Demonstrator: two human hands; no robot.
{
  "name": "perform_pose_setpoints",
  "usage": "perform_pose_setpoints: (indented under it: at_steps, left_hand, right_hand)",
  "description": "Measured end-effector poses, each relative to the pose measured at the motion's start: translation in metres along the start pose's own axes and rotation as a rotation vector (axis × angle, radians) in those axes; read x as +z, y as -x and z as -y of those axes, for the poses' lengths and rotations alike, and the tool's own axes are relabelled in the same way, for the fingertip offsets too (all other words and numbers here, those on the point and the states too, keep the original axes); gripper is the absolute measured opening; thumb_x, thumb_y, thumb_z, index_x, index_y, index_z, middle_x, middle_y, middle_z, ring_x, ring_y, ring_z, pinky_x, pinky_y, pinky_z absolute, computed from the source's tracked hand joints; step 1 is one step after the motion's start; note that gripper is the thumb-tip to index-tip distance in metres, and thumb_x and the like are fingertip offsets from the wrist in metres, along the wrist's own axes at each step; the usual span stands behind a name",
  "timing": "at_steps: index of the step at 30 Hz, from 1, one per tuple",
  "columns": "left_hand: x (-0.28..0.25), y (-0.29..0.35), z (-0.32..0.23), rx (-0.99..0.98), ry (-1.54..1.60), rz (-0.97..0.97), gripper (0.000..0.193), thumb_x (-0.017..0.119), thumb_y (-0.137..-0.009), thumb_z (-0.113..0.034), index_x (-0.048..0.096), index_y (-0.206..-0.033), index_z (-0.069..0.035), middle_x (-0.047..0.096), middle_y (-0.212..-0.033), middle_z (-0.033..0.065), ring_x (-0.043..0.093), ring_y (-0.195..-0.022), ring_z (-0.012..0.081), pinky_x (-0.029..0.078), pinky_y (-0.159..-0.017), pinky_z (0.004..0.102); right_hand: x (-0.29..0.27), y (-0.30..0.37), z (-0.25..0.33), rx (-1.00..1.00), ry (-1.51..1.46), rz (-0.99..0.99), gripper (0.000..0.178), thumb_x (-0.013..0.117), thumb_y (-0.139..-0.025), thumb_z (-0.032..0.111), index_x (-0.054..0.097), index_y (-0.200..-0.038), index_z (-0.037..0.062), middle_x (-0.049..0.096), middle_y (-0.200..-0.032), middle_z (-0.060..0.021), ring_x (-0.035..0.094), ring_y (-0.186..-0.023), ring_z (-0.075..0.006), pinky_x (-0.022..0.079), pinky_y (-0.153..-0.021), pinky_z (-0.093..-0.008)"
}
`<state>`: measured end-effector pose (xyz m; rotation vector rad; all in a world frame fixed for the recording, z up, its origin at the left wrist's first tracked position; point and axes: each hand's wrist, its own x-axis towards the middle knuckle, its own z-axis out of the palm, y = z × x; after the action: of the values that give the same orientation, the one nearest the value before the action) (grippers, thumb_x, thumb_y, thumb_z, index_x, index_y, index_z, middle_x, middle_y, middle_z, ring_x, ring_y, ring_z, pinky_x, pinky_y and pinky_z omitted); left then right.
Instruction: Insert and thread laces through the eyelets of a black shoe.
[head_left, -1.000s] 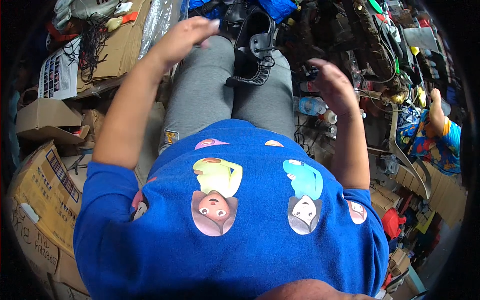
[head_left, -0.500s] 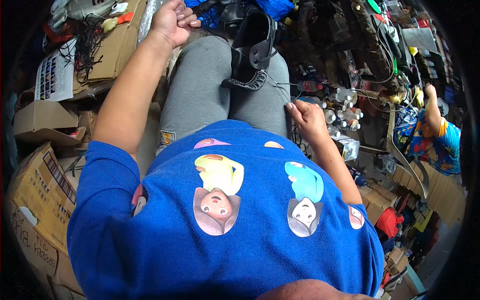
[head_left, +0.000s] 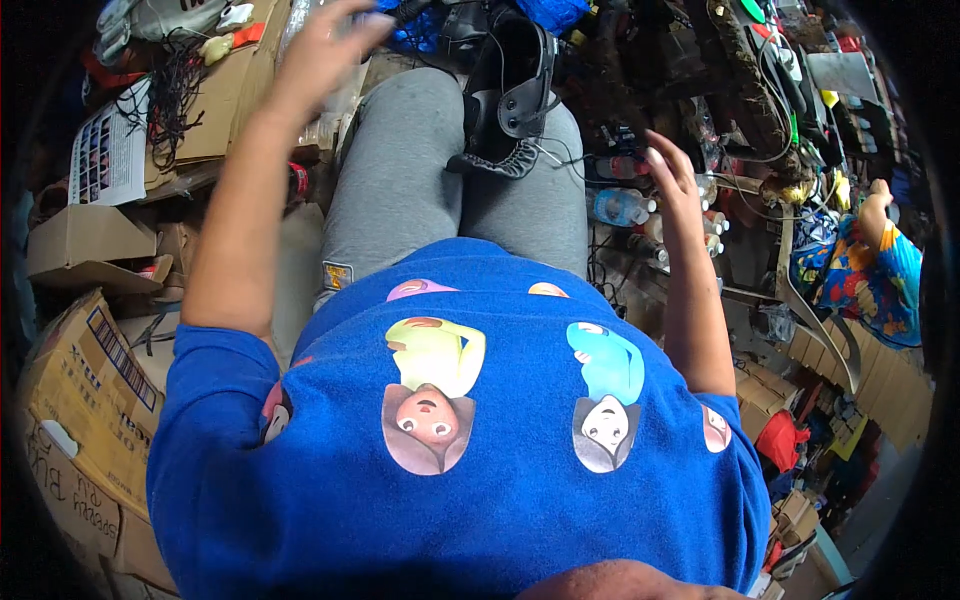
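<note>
A black shoe (head_left: pixel 512 110) rests across my thighs, its opening facing up and its stitched edge (head_left: pixel 492 163) curling toward me. Dark thread trails from that edge toward the right, with a small pale glint (head_left: pixel 548 152) beside it that I cannot make out. Up at the left, beyond my knee, my left hand (head_left: pixel 322 55) is smeared by motion, but its fingers show spread with nothing visible in them. My right hand (head_left: pixel 675 175) hovers right of my thigh, fingers stretched out and thumb apart. Neither hand touches the shoe.
Small plastic bottles (head_left: pixel 622 207) stand right of my leg, with a curved strip (head_left: pixel 805 310) farther out. Cardboard boxes (head_left: pixel 90 250) and tangled black cords (head_left: pixel 178 100) lie at left. Another person's arm in a colourful sleeve (head_left: pixel 895 270) shows at far right.
My right hand has let go of the thread and moved up and right, its fingers opening. My left hand has opened from a closed grip and shifted slightly left. The shoe stays put.
</note>
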<state>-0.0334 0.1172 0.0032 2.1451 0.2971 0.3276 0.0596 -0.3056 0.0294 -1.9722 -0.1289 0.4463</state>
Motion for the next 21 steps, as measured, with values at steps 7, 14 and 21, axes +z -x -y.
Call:
perform_pose_setpoints:
  at_steps: [7, 14, 21]
  left_hand:
    - [0.110, 0.011, -0.069, 0.163, -0.051, 0.451, 0.069, 0.074, -0.071, -0.041, 0.050, -0.123, -0.004, 0.053, -0.118, 0.0204, 0.052, -0.111, 0.0347, 0.043, -0.094, 0.0388]
    - [0.119, 0.007, -0.056, 0.208, -0.066, 0.409, 0.064, 0.074, -0.070, -0.039, 0.053, -0.119, -0.002, 0.056, -0.108, 0.0197, 0.058, -0.094, 0.0340, 0.047, -0.082, 0.0392]
    - [0.115, 0.004, -0.047, 0.135, 0.152, 0.394, 0.063, 0.072, -0.076, -0.040, 0.052, -0.120, 0.001, 0.054, -0.117, 0.0174, 0.054, -0.109, 0.0297, 0.043, -0.093, 0.0351]
  right_hand:
    - [0.076, -0.014, 0.064, -0.477, 0.721, 0.520, 0.028, 0.067, -0.082, 0.029, 0.064, -0.082, 0.0005, 0.059, -0.074, -0.0174, 0.059, -0.067, -0.0335, 0.046, -0.062, -0.0394]
    - [0.046, -0.009, 0.044, -0.260, 0.683, 0.678, 0.028, 0.064, -0.084, 0.023, 0.056, -0.073, -0.0016, 0.050, -0.060, -0.0122, 0.053, -0.059, -0.0199, 0.041, -0.056, -0.0363]
    - [0.017, 0.008, 0.029, -0.074, 0.196, 0.377, 0.016, 0.062, -0.087, 0.012, 0.065, -0.100, 0.0025, 0.064, -0.089, -0.0043, 0.057, -0.083, -0.0102, 0.046, -0.076, -0.0252]
